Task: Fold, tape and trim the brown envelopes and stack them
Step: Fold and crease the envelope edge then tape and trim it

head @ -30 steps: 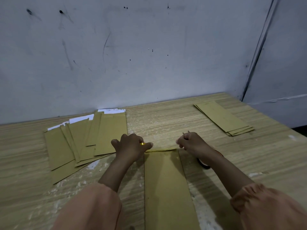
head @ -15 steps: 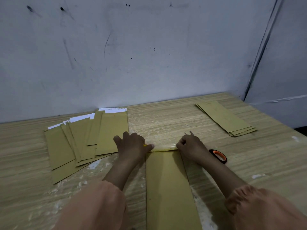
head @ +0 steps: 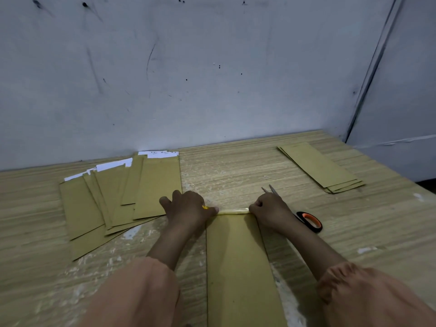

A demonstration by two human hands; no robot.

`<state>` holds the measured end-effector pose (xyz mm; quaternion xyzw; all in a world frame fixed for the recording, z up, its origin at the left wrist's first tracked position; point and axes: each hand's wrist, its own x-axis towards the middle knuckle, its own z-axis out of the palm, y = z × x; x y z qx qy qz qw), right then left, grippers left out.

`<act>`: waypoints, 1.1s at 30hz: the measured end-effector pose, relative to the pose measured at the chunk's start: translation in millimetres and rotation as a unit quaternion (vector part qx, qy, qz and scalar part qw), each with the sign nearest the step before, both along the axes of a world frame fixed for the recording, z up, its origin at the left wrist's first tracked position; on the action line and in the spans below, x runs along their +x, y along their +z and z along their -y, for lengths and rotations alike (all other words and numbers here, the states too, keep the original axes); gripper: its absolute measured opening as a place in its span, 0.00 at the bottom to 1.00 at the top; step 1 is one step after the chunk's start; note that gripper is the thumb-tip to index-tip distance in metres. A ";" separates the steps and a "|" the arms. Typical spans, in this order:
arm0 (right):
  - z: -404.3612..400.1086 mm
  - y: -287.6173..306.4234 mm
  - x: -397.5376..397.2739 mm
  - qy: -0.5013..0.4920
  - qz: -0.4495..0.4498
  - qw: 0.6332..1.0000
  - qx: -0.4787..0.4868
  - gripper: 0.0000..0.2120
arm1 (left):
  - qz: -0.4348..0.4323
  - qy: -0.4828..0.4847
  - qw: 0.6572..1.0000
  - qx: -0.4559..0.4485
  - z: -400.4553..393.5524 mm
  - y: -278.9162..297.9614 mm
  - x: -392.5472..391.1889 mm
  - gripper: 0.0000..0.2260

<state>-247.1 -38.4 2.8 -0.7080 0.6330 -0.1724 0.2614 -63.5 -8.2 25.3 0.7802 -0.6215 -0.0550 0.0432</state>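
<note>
- Lying lengthwise on the wooden table [head: 236, 171], straight ahead between both forearms: a long brown envelope [head: 238, 260], its far end folded over and carrying a glossy strip of tape [head: 233, 211] along the fold.
- Pressing down at the left end of that strip: the left hand [head: 186, 208], fingers curled, thumb tip on the tape, something small and yellow showing at the thumb (too small to identify).
- Pinching the right end of the strip: the right hand [head: 271, 208], also gripping a pair of scissors [head: 309, 220], blades poking out beyond the knuckles, black-and-orange handle trailing behind the wrist.
- Fanning out loosely to the left, near the wall: unfinished brown envelopes [head: 113, 199], white paper [head: 113, 165] peeking from their far ends.
- Sitting well apart at far right: a neat stack of finished envelopes [head: 318, 166].
</note>
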 end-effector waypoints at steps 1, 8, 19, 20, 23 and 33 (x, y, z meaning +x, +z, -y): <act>0.7 -1.0 -0.3 0.001 -0.003 1.000 0.002 0.21 | -0.003 0.002 1.000 0.001 0.3 -0.1 -0.1 0.19; 3.3 -1.3 2.2 -0.003 -0.004 1.000 0.012 0.21 | 0.009 0.011 0.999 0.031 3.9 4.3 -2.1 0.19; 5.7 -0.3 4.4 -0.014 -0.031 0.999 0.021 0.19 | 0.013 0.012 0.999 0.042 6.4 5.3 -4.5 0.18; 5.6 0.2 4.5 -0.015 -0.032 0.999 0.022 0.20 | 0.013 0.011 0.999 0.042 6.5 5.3 -4.7 0.18; 5.8 1.3 5.2 -0.020 -0.038 0.999 0.021 0.20 | 0.015 0.009 0.999 0.043 6.6 5.4 -5.3 0.17; 3.2 2.3 11.2 -0.018 -0.070 0.997 0.016 0.20 | 0.027 0.017 0.999 0.037 9.0 3.4 -8.4 0.17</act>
